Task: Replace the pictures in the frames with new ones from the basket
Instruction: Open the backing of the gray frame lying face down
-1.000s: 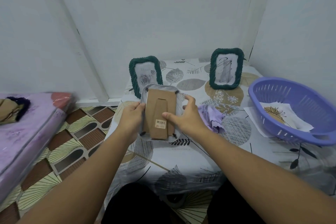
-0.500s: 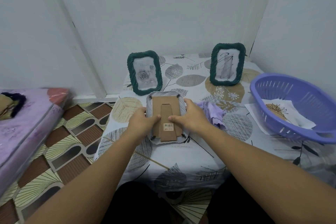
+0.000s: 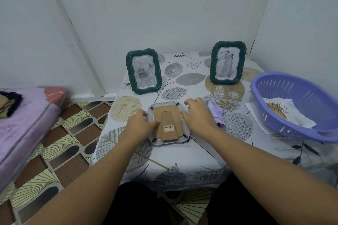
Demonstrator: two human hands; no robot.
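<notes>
frame (image 3: 167, 123): face-down on table (image 3: 182, 160) near front edge, brown backing w/ stand up, between both hands
L hand (image 3: 140, 125): fingers loosely curled, thumb on backing's left edge; holds nothing closed
R hand (image 3: 198, 115): fingers spread, relaxed, touching frame's right rim, no grip
basket (image 3: 300, 107): right, well apart; new pic (image 3: 281, 113) inside
other frames: left frame (image 3: 143, 71) & right frame (image 3: 227, 62) upright at back
cloth (image 3: 214, 110): just beside R hand
risk: corner tabs look small; prying hard could bend backing or slide frame toward edge; glass may slip out if lifted
vs earlier: frame was held up in both hands, now laid flat; grips loosened
</notes>
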